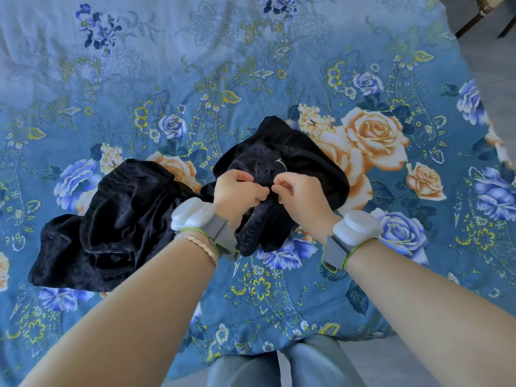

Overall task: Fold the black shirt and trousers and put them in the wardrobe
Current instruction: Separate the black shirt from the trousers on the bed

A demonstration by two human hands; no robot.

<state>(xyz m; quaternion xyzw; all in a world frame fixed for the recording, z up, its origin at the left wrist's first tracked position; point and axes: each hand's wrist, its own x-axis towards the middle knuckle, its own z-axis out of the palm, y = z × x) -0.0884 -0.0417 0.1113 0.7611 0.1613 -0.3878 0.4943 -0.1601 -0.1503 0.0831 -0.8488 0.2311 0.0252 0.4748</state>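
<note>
Lying at the left of the scene, one black garment (106,230) rests crumpled in a loose heap on the floral bedspread (279,65), spread from the near-left part of the cover toward the centre. Whether this heap is the shirt or the trousers cannot be told from the view. Its right edge runs up to the second black garment (282,163), and the two bundles appear to touch beneath the left wrist.

The left hand (238,192) is positioned at the centre of the view, fingers curled inward and pinched on a fold of the second black garment. A white and grey wrist device (195,216) and a thin beaded bracelet (199,247) sit on the left forearm.

The right hand (300,195) is just beside the left, knuckles nearly meeting, fingers likewise closed in a narrow pinch on the same fold of dark fabric. A matching wrist device (354,230) is strapped to the right wrist.

The second black garment is bunched, not flat; part of it lies on the bedspread beyond the hands and part hangs below them toward the near edge. A small pale mark shows on its upper surface.

At the far upper right, dark furniture legs (480,18) stand on the floor beyond the bed. The person's grey-blue trouser legs (282,367) show at the bottom centre.
</note>
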